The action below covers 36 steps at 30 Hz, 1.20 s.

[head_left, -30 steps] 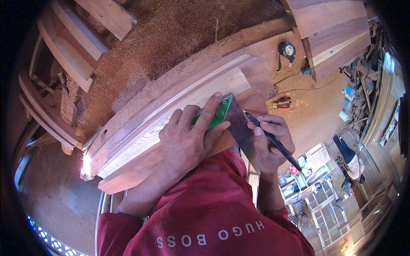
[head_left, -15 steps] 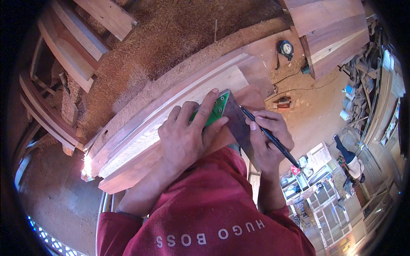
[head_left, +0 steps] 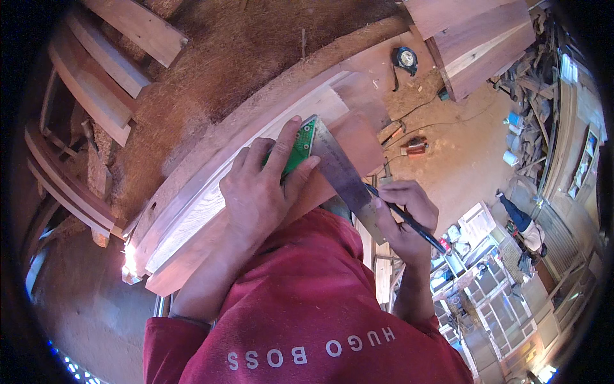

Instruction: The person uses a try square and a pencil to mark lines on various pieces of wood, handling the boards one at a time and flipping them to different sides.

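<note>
My left hand (head_left: pixel 256 185) is closed on the green handle (head_left: pixel 299 152) of a try square, index finger and thumb along it. The handle lies against a reddish wooden board (head_left: pixel 355 142). The square's dark metal blade (head_left: pixel 340 174) crosses the board and sticks out past its near edge. My right hand (head_left: pixel 412 211) grips a slim black pen (head_left: pixel 427 237) beside the outer part of the blade. Its tip points up and left and sits near the blade's edge, beyond the board. Part of the board is hidden under my left hand and forearm.
Paler planks (head_left: pixel 320 105) lie beside the board. A tape measure (head_left: pixel 405 59) and an orange tool (head_left: pixel 416 146) are at the right. Stacked boards (head_left: pixel 476 45) stand far right, with more timber (head_left: pixel 89 83) at far left. Sawdust (head_left: pixel 217 57) covers the ground. Another person (head_left: pixel 527 232) is at right.
My right hand has drawn the pen nearer to me along the blade, off the board. My left hand stays on the square. The whole view has shifted slightly.
</note>
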Motion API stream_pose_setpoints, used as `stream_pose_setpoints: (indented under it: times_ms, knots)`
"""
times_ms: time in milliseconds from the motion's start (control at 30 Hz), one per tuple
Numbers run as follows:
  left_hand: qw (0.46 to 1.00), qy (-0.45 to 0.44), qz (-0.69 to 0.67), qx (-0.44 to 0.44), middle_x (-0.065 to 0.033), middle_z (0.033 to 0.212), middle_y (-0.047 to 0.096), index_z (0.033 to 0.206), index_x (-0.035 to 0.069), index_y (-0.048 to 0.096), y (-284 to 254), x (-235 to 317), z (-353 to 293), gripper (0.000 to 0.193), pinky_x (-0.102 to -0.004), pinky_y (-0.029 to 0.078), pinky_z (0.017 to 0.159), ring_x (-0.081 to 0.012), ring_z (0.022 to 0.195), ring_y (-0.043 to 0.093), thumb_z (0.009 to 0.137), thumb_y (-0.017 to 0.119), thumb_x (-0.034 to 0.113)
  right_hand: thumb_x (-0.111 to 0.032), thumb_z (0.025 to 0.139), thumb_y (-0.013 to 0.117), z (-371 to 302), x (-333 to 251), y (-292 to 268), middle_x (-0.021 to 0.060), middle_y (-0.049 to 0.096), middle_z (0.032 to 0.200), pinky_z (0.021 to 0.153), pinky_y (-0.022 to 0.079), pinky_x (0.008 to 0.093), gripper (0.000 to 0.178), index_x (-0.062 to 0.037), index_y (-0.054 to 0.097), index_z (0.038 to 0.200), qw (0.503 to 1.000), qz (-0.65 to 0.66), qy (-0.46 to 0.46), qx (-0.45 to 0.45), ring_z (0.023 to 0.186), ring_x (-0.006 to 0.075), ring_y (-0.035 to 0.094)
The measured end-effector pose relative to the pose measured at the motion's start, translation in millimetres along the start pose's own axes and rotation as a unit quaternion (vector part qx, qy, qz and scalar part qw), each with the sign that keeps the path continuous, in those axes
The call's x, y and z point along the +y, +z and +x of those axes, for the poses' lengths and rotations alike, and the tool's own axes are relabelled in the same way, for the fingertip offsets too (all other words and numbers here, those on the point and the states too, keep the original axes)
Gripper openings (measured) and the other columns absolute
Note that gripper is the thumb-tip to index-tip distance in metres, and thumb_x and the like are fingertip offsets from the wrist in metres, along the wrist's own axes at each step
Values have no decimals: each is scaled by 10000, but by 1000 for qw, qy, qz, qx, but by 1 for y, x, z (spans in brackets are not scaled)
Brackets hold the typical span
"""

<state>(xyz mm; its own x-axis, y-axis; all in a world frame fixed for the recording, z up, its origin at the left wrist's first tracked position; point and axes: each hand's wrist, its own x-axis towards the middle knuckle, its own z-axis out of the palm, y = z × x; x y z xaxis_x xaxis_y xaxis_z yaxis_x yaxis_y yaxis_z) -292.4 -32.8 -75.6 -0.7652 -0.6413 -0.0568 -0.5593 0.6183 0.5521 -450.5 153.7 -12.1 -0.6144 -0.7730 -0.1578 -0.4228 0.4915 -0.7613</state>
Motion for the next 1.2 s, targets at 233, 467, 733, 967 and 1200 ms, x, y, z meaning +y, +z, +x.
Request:
stream_pose_setpoints:
  times_ms: [233,467,733,967,1200]
  knots:
    - [1000,2,-2,4,-50,955,660,1449,247,589,0,-2,-2,624,-366,568,618,-228,819,672,894,726,497,-36,843,745,73,-21,19,163,599,804,631,521,375,108,-3,675,918,995,-6,-26,-95,734,327,667]
    - [998,-21,-54,1,-67,987,675,1408,192,614,-4,-1,-6,575,-384,569,701,-256,861,679,891,754,402,3,880,755,114,-49,32,104,702,934,734,523,307,100,11,715,972,984,153,-88,26,859,192,675]
    - [814,-184,-475,280,-76,982,671,1176,35,590,-47,-17,-25,259,-286,536,726,-129,822,638,993,708,176,-134,1023,575,59,-44,-32,137,707,1007,864,502,342,224,47,707,1011,935,178,-199,234,913,203,655]
    - [844,-71,-296,441,-143,1141,474,1193,27,434,-76,-33,-124,558,-397,416,910,-256,1001,496,977,595,516,-80,977,644,33,-116,70,135,682,1093,787,529,324,244,24,685,1193,950,156,-205,-178,887,190,666]
    - [870,-157,-134,448,-298,1356,480,1442,-63,464,-93,-28,-222,715,-518,393,1095,-445,1281,472,992,573,482,-180,983,706,19,-200,190,77,685,961,763,510,294,258,10,682,1155,832,143,-186,-503,879,114,610]
